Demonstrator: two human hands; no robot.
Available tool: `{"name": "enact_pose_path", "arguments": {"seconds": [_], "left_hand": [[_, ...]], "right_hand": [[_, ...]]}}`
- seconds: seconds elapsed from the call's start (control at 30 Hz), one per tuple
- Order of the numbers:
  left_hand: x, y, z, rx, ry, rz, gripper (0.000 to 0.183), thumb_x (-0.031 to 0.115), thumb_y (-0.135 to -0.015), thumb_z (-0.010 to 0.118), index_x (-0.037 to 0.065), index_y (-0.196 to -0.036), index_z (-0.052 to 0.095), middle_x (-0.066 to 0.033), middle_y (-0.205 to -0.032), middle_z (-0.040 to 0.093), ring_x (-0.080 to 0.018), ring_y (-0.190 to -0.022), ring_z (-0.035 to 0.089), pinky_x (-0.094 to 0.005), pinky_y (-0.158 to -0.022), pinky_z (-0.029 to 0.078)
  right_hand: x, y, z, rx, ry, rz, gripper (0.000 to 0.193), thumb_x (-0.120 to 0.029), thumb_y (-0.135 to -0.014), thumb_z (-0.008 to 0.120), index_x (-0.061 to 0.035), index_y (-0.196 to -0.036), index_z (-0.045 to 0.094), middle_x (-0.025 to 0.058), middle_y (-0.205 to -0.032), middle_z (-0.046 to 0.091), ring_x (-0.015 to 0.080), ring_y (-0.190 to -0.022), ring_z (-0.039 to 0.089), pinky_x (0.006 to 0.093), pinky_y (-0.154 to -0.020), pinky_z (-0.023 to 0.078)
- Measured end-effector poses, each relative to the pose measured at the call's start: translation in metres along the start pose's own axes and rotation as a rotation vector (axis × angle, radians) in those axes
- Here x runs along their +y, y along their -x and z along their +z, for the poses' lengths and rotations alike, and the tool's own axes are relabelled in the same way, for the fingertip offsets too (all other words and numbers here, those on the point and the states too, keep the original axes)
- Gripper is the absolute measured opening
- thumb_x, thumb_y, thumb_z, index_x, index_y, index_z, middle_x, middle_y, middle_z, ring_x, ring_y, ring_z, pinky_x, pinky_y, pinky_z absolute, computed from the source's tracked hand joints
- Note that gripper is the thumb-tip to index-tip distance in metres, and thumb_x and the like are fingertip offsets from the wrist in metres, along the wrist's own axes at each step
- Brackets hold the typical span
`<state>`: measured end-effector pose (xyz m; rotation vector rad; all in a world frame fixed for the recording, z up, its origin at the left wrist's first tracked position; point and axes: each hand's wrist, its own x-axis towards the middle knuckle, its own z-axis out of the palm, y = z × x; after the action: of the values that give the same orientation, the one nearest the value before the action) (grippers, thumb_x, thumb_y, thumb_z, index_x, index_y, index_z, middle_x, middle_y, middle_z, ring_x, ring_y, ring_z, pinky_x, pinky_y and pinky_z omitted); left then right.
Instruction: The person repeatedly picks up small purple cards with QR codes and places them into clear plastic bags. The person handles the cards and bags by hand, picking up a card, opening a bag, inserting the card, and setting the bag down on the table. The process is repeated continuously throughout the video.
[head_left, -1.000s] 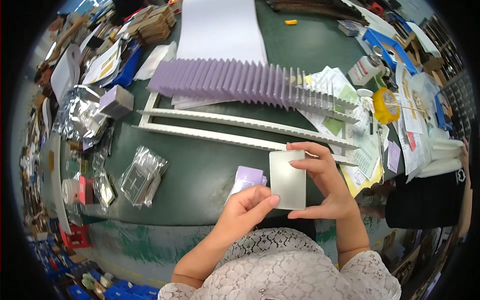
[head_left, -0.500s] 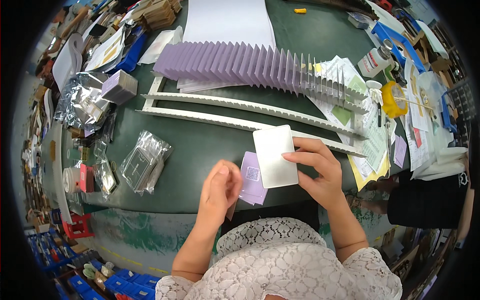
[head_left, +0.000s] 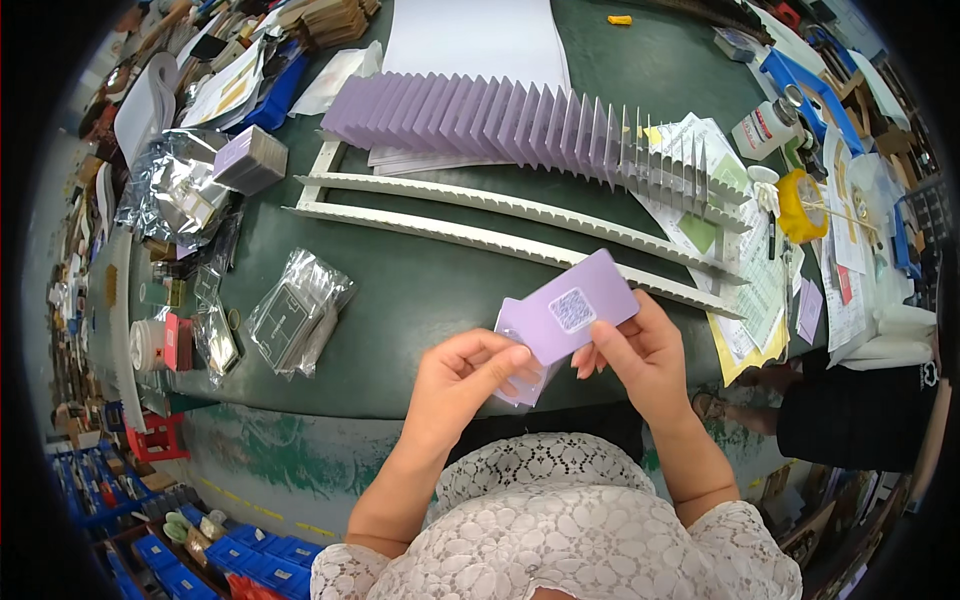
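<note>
Just above the table's near edge, a purple card (head_left: pixel 600 280) with a white-framed square code is tilted between my hands. My right hand (head_left: pixel 650 365) grips its right end, thumb on the printed face and fingers behind. At the left edge of the card, my left hand (head_left: pixel 455 385) is closed, thumb against the fingers; part of that contact is hidden. More purple cards (head_left: pixel 507 316) lie beneath, mostly covered by the held card and my left fingers. Beyond my hands stands a pale notched rack (head_left: pixel 430 225), its far rails carrying a long row of upright purple cards (head_left: pixel 470 115).
To the left are a stack of purple cards (head_left: pixel 252 160), a clear bag of dark flat pieces (head_left: pixel 298 315) and a red box (head_left: pixel 178 342). Papers (head_left: pixel 755 290), a yellow tape roll (head_left: pixel 800 205) and a white bottle (head_left: pixel 765 130) are at right. Another person's dark clothing (head_left: pixel 850 410) shows there.
The card in my right hand has turned from its plain silvery-white face to its purple coded face and now lies slanted. My left hand has moved right, up to the card's edge.
</note>
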<state>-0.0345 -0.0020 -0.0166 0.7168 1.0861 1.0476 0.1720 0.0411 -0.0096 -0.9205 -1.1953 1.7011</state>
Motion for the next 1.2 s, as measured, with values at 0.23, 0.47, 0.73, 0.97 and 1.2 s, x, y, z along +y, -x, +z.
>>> {"name": "enact_pose_path", "arguments": {"seconds": [0.23,0.47,0.73,0.97,1.2], "left_hand": [[0.002,0.003,-0.001,-0.011,-0.163,-0.052,0.017,0.016,-0.089,0.068,-0.001,-0.093,0.069,-0.0064,-0.081,0.070,-0.0092,-0.073,0.064,-0.0218,-0.064,0.049],[-0.003,0.007,-0.007,-0.009,-0.086,0.036,0.017,0.017,-0.089,0.067,0.000,-0.092,0.067,0.0011,-0.077,0.065,-0.0026,-0.070,0.056,-0.0189,-0.062,0.044],[0.032,0.024,-0.061,0.370,-0.477,0.425,0.014,0.012,-0.090,0.064,0.001,-0.099,0.065,-0.0023,-0.087,0.066,-0.0070,-0.077,0.059,-0.0218,-0.068,0.047],[0.057,0.060,-0.178,1.115,-0.559,0.628,0.008,0.008,-0.090,0.062,0.001,-0.093,0.063,-0.0003,-0.080,0.063,-0.0056,-0.074,0.057,-0.0204,-0.067,0.046],[0.054,0.079,-0.215,1.219,-0.633,0.588,0.011,0.011,-0.090,0.063,0.000,-0.092,0.064,-0.0023,-0.077,0.065,-0.0065,-0.070,0.057,-0.0222,-0.064,0.046]], "right_hand": [[-0.002,-0.001,0.003,-0.061,0.151,0.099,0.034,-0.006,-0.092,0.058,-0.0003,-0.124,0.051,0.0083,-0.090,0.063,0.0098,-0.073,0.060,0.0240,-0.063,0.049],[0.014,0.010,0.026,-0.209,0.524,-0.083,0.043,0.001,-0.087,0.060,-0.0029,-0.130,0.055,0.0066,-0.089,0.062,0.0090,-0.064,0.053,0.0229,-0.060,0.046],[0.024,0.004,0.021,-0.025,0.796,-0.085,0.034,0.003,-0.087,0.059,-0.0031,-0.121,0.061,-0.0021,-0.062,0.042,0.0056,-0.054,0.038,0.0219,-0.049,0.032],[0.036,0.010,0.010,0.073,0.912,-0.197,0.018,0.000,-0.088,0.060,-0.0027,-0.105,0.065,-0.0029,-0.063,0.041,0.0056,-0.056,0.033,0.0244,-0.049,0.026],[0.058,0.017,0.010,0.069,0.968,-0.276,0.011,-0.002,-0.090,0.059,-0.0007,-0.099,0.066,-0.0020,-0.073,0.055,0.0037,-0.058,0.038,0.0222,-0.051,0.031]]}}
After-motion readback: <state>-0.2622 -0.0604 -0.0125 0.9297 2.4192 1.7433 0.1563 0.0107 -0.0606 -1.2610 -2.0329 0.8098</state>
